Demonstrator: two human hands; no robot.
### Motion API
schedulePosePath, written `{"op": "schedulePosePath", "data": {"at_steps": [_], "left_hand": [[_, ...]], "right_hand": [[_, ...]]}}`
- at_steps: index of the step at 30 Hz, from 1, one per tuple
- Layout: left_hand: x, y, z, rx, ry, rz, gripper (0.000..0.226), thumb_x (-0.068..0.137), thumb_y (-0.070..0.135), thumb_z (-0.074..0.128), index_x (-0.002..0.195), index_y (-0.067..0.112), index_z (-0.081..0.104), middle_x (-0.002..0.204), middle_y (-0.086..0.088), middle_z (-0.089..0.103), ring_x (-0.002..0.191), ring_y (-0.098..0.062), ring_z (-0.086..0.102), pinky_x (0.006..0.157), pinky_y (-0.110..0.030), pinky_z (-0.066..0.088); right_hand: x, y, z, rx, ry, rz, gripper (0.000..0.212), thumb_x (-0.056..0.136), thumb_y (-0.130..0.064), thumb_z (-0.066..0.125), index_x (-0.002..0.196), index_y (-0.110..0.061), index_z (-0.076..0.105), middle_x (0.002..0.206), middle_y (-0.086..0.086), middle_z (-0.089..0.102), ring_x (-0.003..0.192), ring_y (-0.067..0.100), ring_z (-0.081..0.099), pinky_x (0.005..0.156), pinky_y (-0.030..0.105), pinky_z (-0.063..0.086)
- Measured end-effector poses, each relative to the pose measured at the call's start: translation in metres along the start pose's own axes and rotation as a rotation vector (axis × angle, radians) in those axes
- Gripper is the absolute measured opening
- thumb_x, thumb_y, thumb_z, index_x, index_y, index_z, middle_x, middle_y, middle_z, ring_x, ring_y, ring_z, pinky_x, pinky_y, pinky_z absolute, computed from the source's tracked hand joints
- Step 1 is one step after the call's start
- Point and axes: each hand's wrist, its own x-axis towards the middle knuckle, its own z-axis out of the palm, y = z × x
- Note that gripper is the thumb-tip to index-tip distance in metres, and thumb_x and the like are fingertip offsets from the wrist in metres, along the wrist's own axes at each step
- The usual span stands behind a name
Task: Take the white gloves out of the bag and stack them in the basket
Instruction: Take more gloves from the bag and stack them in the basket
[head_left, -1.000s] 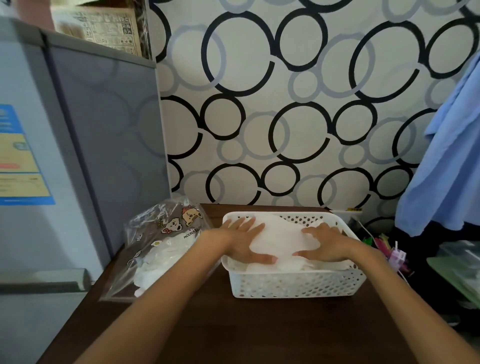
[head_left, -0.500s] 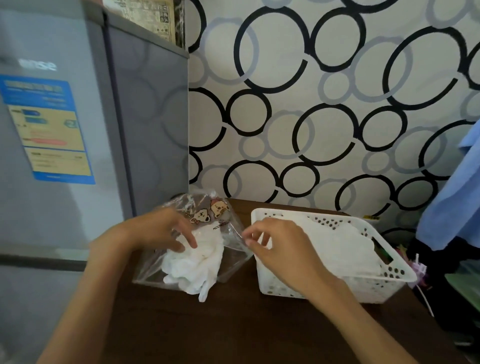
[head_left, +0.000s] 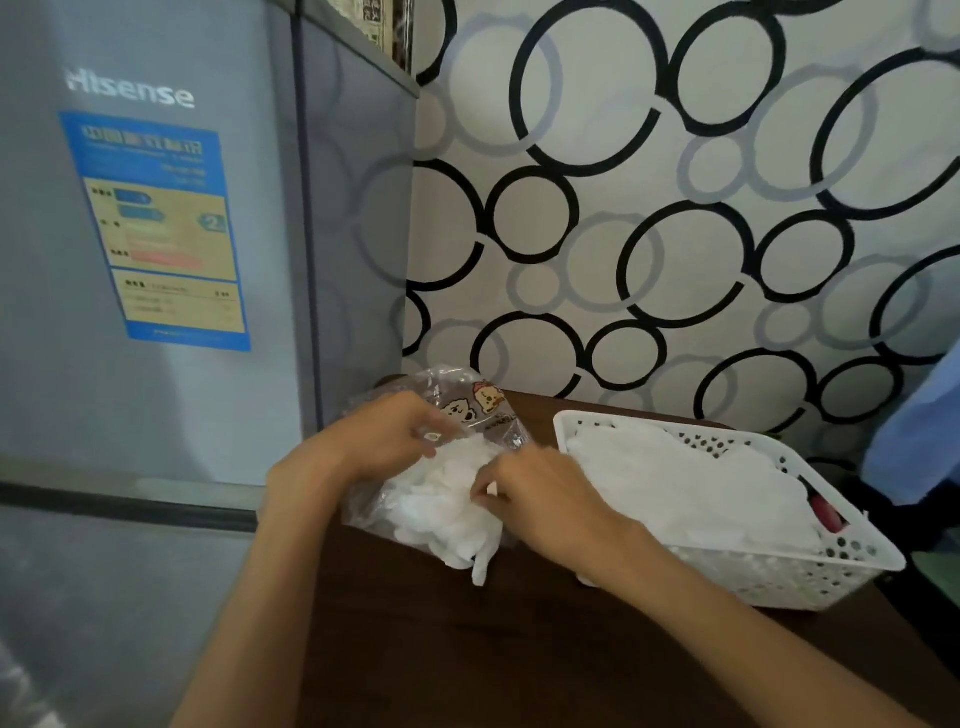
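A clear plastic bag (head_left: 480, 402) with cartoon prints lies on the dark wooden table (head_left: 519, 649) beside the fridge. White gloves (head_left: 441, 504) spill from its open mouth toward me. My left hand (head_left: 384, 436) grips the bag's upper edge with curled fingers. My right hand (head_left: 540, 499) pinches the gloves at the bag's mouth. To the right stands a white perforated basket (head_left: 779, 571) with white gloves (head_left: 691, 488) stacked flat inside.
A grey fridge (head_left: 156, 260) with a blue label stands at the left, against the table. Wallpaper with black rings is behind. Blue cloth (head_left: 919, 426) hangs at the far right. A red item (head_left: 826, 512) shows past the basket's right end.
Both hands left the gloves in the basket and moved left to the bag. The left hand took the bag's edge and the right hand closed on the gloves at its mouth.
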Motion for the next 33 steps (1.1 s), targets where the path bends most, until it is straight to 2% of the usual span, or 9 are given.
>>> {"op": "schedulePosePath", "data": {"at_steps": [4, 7, 13, 16, 18, 20, 24, 28, 33], "left_hand": [[0.001, -0.007, -0.005, -0.001, 0.15, 0.032, 0.044, 0.086, -0.007, 0.053, 0.114, 0.022, 0.07, 0.121, 0.001, 0.067, 0.099, -0.008, 0.065, 0.09, -0.033, 0.053], [-0.001, -0.007, -0.005, -0.008, 0.189, 0.033, 0.041, 0.088, -0.004, 0.054, 0.113, 0.023, 0.071, 0.119, 0.002, 0.068, 0.099, -0.009, 0.065, 0.085, -0.028, 0.054], [-0.001, -0.004, -0.004, 0.036, 0.182, 0.057, 0.037, 0.09, 0.004, 0.057, 0.118, 0.025, 0.068, 0.123, 0.006, 0.065, 0.099, -0.006, 0.061, 0.092, -0.03, 0.05], [-0.001, -0.004, -0.004, 0.043, 0.193, 0.068, 0.034, 0.091, 0.008, 0.059, 0.119, 0.025, 0.067, 0.124, 0.008, 0.064, 0.092, -0.001, 0.063, 0.089, -0.027, 0.051], [0.0, -0.006, -0.005, 0.071, 0.204, 0.065, 0.034, 0.091, 0.008, 0.059, 0.117, 0.028, 0.068, 0.117, 0.009, 0.067, 0.078, -0.004, 0.061, 0.075, -0.019, 0.048], [0.0, -0.008, -0.006, 0.078, 0.21, 0.06, 0.037, 0.09, 0.008, 0.058, 0.115, 0.032, 0.069, 0.113, 0.01, 0.069, 0.076, 0.0, 0.06, 0.075, -0.023, 0.049], [-0.004, -0.008, -0.006, 0.054, 0.179, 0.029, 0.044, 0.086, 0.007, 0.058, 0.111, 0.042, 0.069, 0.112, 0.011, 0.07, 0.089, -0.006, 0.066, 0.083, -0.039, 0.056], [-0.009, 0.002, -0.008, 0.025, 0.164, 0.004, 0.032, 0.09, 0.017, 0.058, 0.117, 0.033, 0.068, 0.105, 0.008, 0.071, 0.08, -0.008, 0.065, 0.085, -0.041, 0.054], [-0.008, 0.005, -0.006, -0.009, 0.127, -0.006, 0.039, 0.088, 0.011, 0.056, 0.119, 0.031, 0.067, 0.116, 0.005, 0.069, 0.095, -0.014, 0.066, 0.09, -0.037, 0.053]], "right_hand": [[0.002, 0.0, -0.008, -0.069, -0.115, -0.024, 0.029, 0.087, -0.02, 0.064, 0.115, -0.021, 0.065, 0.112, 0.006, 0.064, 0.103, 0.026, 0.06, 0.084, 0.035, 0.047], [0.003, -0.006, 0.002, -0.201, -0.184, -0.038, 0.031, 0.089, -0.018, 0.061, 0.12, -0.016, 0.061, 0.117, 0.009, 0.062, 0.106, 0.028, 0.059, 0.082, 0.035, 0.044], [0.003, 0.007, -0.018, 0.233, -0.078, 0.103, 0.011, 0.079, -0.031, 0.073, 0.087, -0.022, 0.074, 0.086, -0.007, 0.069, 0.073, 0.003, 0.061, 0.071, 0.022, 0.049], [0.007, 0.02, -0.036, 0.413, -0.203, 0.13, 0.013, 0.086, -0.021, 0.067, 0.096, -0.019, 0.073, 0.079, -0.011, 0.068, 0.05, -0.004, 0.057, 0.059, 0.015, 0.047], [0.011, 0.029, -0.042, 0.457, -0.143, 0.174, 0.017, 0.09, -0.017, 0.061, 0.102, -0.017, 0.072, 0.085, -0.006, 0.07, 0.059, -0.004, 0.06, 0.07, 0.022, 0.054], [0.013, 0.034, -0.044, 0.466, -0.055, 0.194, 0.016, 0.088, -0.018, 0.063, 0.1, -0.019, 0.074, 0.09, -0.005, 0.071, 0.078, 0.006, 0.065, 0.077, 0.023, 0.053], [0.014, 0.036, -0.049, 0.594, 0.161, 0.245, 0.008, 0.085, -0.019, 0.068, 0.088, -0.021, 0.075, 0.074, -0.014, 0.066, 0.063, -0.004, 0.06, 0.062, 0.011, 0.044], [0.015, 0.037, -0.052, 0.642, 0.273, 0.258, 0.009, 0.086, -0.02, 0.066, 0.088, -0.022, 0.074, 0.076, -0.012, 0.066, 0.066, -0.002, 0.056, 0.063, 0.013, 0.042], [0.014, 0.032, -0.057, 0.694, 0.29, 0.257, 0.007, 0.088, -0.025, 0.064, 0.086, -0.025, 0.071, 0.071, -0.017, 0.063, 0.064, -0.002, 0.058, 0.057, 0.007, 0.04]]}}
